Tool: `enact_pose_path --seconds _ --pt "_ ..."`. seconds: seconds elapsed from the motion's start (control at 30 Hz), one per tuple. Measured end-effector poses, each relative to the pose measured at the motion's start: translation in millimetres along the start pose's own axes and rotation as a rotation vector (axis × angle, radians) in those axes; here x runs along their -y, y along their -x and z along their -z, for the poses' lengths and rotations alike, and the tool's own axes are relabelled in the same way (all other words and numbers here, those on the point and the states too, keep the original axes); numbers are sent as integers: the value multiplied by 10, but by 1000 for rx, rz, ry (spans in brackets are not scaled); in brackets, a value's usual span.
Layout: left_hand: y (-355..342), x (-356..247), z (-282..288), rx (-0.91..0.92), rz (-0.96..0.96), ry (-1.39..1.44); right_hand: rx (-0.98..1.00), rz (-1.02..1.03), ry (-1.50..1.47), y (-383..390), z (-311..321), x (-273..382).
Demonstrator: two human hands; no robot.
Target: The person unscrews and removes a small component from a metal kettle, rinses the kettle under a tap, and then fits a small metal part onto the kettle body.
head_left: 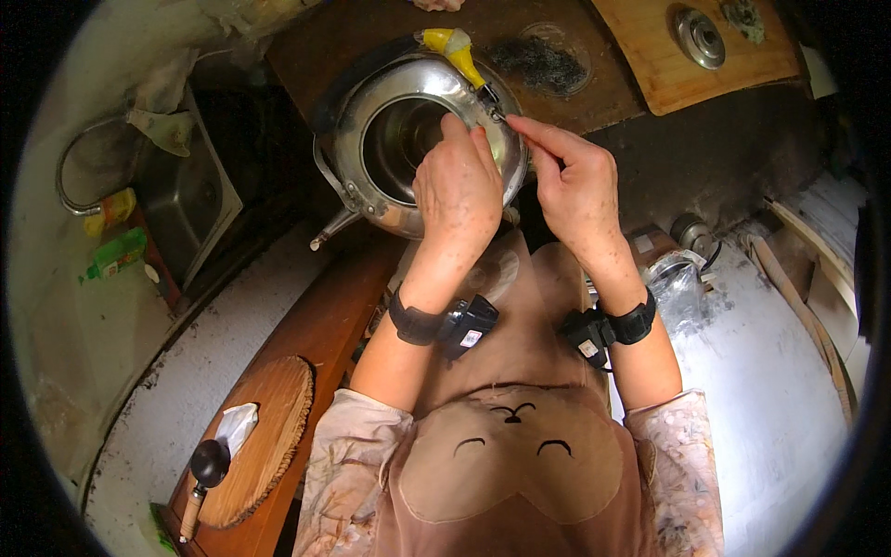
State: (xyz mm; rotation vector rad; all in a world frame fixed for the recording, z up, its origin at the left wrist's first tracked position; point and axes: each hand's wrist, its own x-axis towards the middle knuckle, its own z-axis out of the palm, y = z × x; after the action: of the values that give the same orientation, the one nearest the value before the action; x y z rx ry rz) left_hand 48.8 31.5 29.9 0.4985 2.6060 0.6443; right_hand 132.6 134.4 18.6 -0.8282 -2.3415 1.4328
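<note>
A round steel kettle (436, 79) stands lidless in front of me, its spout pointing to the lower left. Its dark handle arcs over the far side, and a yellow grip-like piece (451, 54) meets the bracket on the right rim. My left hand (458, 181) is over the kettle's opening with the fingers curled together; what they hold, if anything, is hidden. My right hand (575, 176) is at the kettle's right, index fingertip at a small metal piece (498, 116) by the bracket, the other fingers curled in.
A steel lid (698, 39) and a greyish scrubber (743, 19) lie on a wooden board (640, 56) at the far right. Dark steel wool (538, 65) sits behind the kettle. On the left are a sink (186, 200), a green bottle (116, 252) and a round wooden board (264, 446).
</note>
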Motion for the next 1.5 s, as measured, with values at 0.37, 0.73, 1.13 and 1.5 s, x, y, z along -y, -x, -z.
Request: enact_pose_path --seconds 0.37,0.73,1.13,1.5 --pt "13 36 -90 -15 -4 -2 -54 -157 -171 245 -25 -563" --pt "-120 -24 47 -20 67 480 -40 -7 -46 16 15 143" --pt "-88 -15 -23 -41 38 471 -33 61 141 -122 4 63" --pt "-109 -67 16 -8 78 413 38 122 254 -146 121 11"
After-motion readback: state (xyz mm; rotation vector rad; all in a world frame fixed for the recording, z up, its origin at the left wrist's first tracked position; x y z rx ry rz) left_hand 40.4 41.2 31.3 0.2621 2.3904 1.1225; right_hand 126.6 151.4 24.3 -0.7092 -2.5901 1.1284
